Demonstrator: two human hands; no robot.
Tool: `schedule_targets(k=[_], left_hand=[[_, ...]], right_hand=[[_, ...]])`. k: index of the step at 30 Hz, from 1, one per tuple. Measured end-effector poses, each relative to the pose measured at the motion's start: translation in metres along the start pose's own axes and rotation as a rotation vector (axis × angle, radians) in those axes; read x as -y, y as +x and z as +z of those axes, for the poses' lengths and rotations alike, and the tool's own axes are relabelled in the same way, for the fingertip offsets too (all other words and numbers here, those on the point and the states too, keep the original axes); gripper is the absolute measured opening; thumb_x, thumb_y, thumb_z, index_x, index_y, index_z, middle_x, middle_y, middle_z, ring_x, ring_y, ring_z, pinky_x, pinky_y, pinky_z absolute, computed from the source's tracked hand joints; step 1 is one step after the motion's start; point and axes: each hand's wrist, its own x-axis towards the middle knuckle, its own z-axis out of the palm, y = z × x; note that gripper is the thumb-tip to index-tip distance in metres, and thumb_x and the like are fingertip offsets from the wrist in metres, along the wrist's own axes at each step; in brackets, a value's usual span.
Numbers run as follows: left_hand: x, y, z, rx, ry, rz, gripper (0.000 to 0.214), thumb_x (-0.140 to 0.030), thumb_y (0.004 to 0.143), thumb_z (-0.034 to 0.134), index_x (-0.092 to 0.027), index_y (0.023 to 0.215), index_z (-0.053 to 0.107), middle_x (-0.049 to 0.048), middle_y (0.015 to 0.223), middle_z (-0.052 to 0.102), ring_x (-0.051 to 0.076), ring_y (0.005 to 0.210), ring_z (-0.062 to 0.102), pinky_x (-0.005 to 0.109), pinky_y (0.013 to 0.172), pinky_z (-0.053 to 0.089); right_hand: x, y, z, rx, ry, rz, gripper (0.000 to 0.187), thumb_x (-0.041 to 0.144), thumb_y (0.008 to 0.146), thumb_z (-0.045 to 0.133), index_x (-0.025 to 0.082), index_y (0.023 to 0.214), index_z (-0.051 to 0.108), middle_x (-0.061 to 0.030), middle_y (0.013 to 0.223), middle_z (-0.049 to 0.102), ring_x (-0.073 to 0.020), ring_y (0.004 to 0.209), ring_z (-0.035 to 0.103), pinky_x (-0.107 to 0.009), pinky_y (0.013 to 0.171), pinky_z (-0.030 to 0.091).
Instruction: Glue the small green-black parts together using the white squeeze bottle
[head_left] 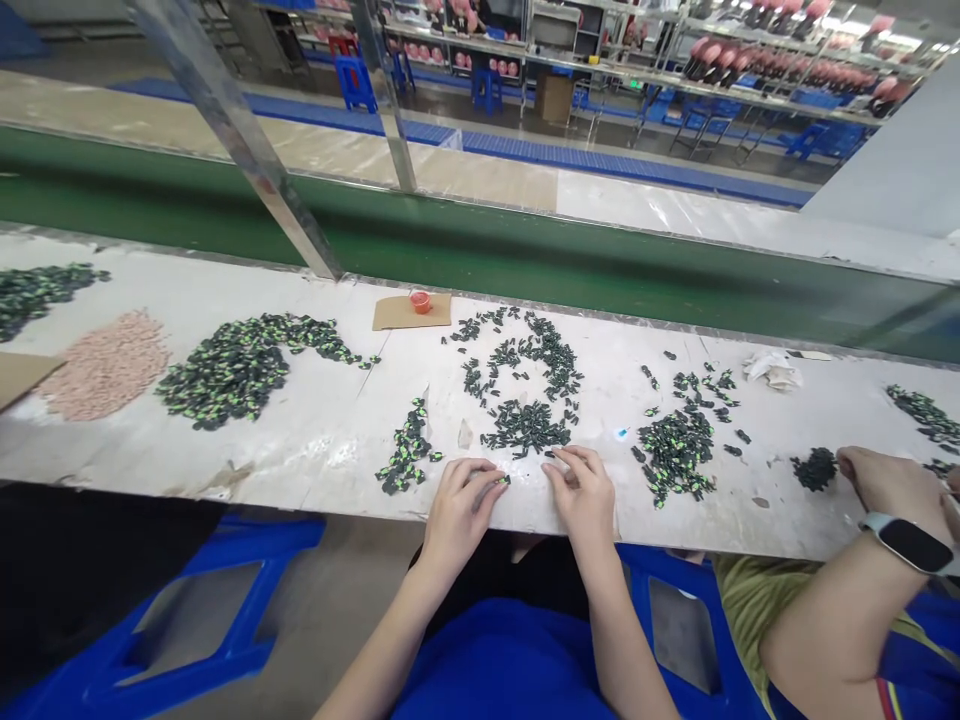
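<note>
My left hand [461,505] is closed in a pinch on a small black-and-green part [505,480], just above the near edge of the table. Thumb and forefinger of my right hand [583,492] come together at a small black part [550,454]. Right beyond my hands lies a heap of loose small black parts [527,427], with more of them strewn in a rough ring behind it. To the left of my left hand sits a little pile of black-and-green parts [407,450].
A larger black-and-green heap [225,370] and a pink heap [112,365] lie leftward. A red cup [421,301] stands on cardboard [390,314]. Rightward is another black-and-green pile [675,450]; beyond it, a co-worker's hand [885,480] touches a black cluster [814,468]. A green belt [525,255] runs behind.
</note>
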Motion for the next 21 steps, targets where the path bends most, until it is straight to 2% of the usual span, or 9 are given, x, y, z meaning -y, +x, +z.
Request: schedule_targets(k=[2,6,12,15,18,21], left_hand=[[0.000,0.000,0.000,0.016,-0.030,-0.004,0.011,-0.021,0.089,0.056,-0.021,0.090,0.066,0.0050,0.088,0.066,0.020,0.088,0.058,0.033,0.077,0.052],[-0.002,0.002,-0.003,0.023,-0.127,-0.072,0.012,-0.020,0.090,0.053,-0.021,0.090,0.065,0.0033,0.084,0.067,0.018,0.084,0.061,0.030,0.075,0.053],[-0.005,0.002,-0.007,0.000,-0.204,-0.189,0.012,-0.023,0.088,0.055,-0.020,0.089,0.066,0.0040,0.085,0.066,0.017,0.081,0.065,0.028,0.072,0.055],[-0.008,0.004,-0.008,-0.009,-0.223,-0.201,0.013,-0.023,0.088,0.055,-0.021,0.090,0.067,0.0042,0.085,0.067,0.017,0.081,0.065,0.029,0.074,0.056],[-0.010,0.006,-0.008,-0.018,-0.239,-0.187,0.014,-0.021,0.088,0.055,-0.021,0.092,0.068,0.0044,0.086,0.068,0.017,0.082,0.065,0.030,0.075,0.055],[-0.012,0.008,-0.007,-0.021,-0.255,-0.154,0.016,-0.020,0.089,0.054,-0.021,0.095,0.068,0.0046,0.086,0.069,0.017,0.084,0.064,0.030,0.075,0.055]], right_hand=[[-0.001,0.001,0.006,0.028,-0.026,0.076,0.021,0.029,0.088,0.053,0.020,0.084,0.072,-0.0055,0.085,0.065,-0.0132,0.056,0.058,-0.029,0.059,0.051],[0.002,0.001,0.010,0.060,-0.098,0.137,0.024,0.026,0.091,0.048,0.019,0.085,0.070,-0.0060,0.084,0.064,-0.0168,0.066,0.062,-0.029,0.064,0.050],[0.005,0.004,0.018,0.093,-0.237,0.138,0.030,0.027,0.095,0.037,0.017,0.089,0.064,-0.0099,0.093,0.062,-0.0182,0.066,0.061,-0.028,0.054,0.043],[0.005,0.005,0.018,0.059,-0.138,0.095,0.031,0.029,0.097,0.032,0.017,0.089,0.060,-0.0105,0.090,0.064,-0.0202,0.073,0.063,-0.030,0.059,0.047],[0.011,0.003,0.012,0.029,0.032,0.086,0.027,0.033,0.096,0.035,0.017,0.094,0.057,-0.0093,0.087,0.066,-0.0200,0.076,0.064,-0.031,0.066,0.050],[0.023,-0.002,0.004,0.051,0.154,0.083,0.026,0.033,0.095,0.037,0.017,0.097,0.058,-0.0087,0.086,0.067,-0.0191,0.076,0.065,-0.031,0.068,0.052]])
